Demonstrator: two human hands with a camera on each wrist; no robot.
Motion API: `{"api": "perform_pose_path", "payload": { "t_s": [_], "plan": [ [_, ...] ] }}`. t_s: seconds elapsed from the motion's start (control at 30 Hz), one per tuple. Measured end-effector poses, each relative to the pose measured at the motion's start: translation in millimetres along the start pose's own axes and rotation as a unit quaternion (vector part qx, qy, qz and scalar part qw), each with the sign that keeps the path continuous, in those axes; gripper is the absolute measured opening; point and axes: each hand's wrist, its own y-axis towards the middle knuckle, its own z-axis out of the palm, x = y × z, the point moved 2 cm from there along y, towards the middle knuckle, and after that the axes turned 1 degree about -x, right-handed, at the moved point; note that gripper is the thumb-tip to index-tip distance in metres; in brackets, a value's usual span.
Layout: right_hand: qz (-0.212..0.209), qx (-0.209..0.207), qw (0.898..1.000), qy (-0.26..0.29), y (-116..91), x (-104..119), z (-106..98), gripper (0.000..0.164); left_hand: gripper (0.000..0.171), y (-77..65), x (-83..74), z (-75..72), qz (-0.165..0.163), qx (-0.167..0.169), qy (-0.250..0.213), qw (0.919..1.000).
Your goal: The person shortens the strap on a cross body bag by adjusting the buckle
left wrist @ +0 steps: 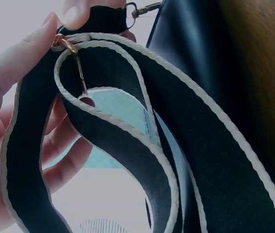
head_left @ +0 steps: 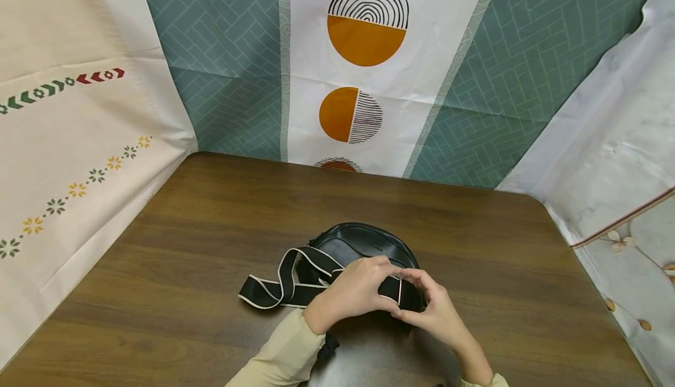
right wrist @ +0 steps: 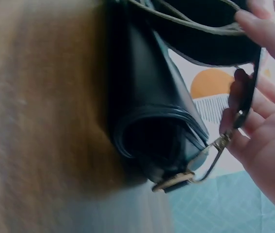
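A black leather shoulder bag [head_left: 364,240] with a rounded top lies on the table, partly hidden behind the hands. Its wide black strap [head_left: 300,296], edged in cream cord, trails to the left in loose loops. My left hand [head_left: 355,290] pinches the strap near the thin metal slider [left wrist: 80,73], with thumb on one side and fingers behind. On the other side of the slider, my right hand [head_left: 435,311] grips the strap's end portion between thumb and fingers. The two thumbs meet close together. A metal clasp [right wrist: 219,143] joins that end to the bag's side ring [right wrist: 173,182].
The brown wooden table [head_left: 211,228] stretches out around the bag. A patterned cloth [head_left: 227,70] hangs at its back edge, with pale cloths on both sides. Something small and black [head_left: 329,346] shows beside the left sleeve.
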Motion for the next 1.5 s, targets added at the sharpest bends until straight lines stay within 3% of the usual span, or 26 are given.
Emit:
{"api": "perform_pose_path", "payload": {
  "t_s": [0.17,0.4,0.53,0.67,0.87,1.17,1.5],
  "plan": [
    [-0.024,-0.03,0.998,-0.052,6.7,13.1,5.0,0.066,0.059,0.8,0.4,-0.6,0.002,-0.006,-0.013,0.9999],
    [-0.037,-0.026,0.996,-0.08,14.3,35.9,5.3,0.049,0.058,-0.8,4.8,-5.8,0.016,-0.017,-0.031,0.9992],
    [-0.016,-0.034,0.997,-0.069,13.9,34.2,5.8,0.044,0.062,-3.1,11.3,-9.7,0.011,-0.025,-0.052,0.9983],
    [0.004,-0.048,0.996,-0.072,13.0,32.8,4.3,0.044,0.065,-6.7,20.1,-14.8,-0.016,-0.023,-0.08,0.9964],
    [0.001,-0.072,0.993,-0.096,12.6,32.6,0.0,0.045,0.065,-15.0,30.3,-17.9,-0.052,-0.015,-0.121,0.9911],
    [-0.013,-0.069,0.994,-0.081,12.1,31.3,-1.8,0.046,0.061,-24.6,40.9,-17.3,-0.057,-0.013,-0.117,0.9914],
    [-0.001,-0.067,0.995,-0.069,9.9,30.6,-4.1,0.045,0.053,-33.3,54.6,-19.5,-0.053,-0.005,-0.116,0.9918]
  ]
}}
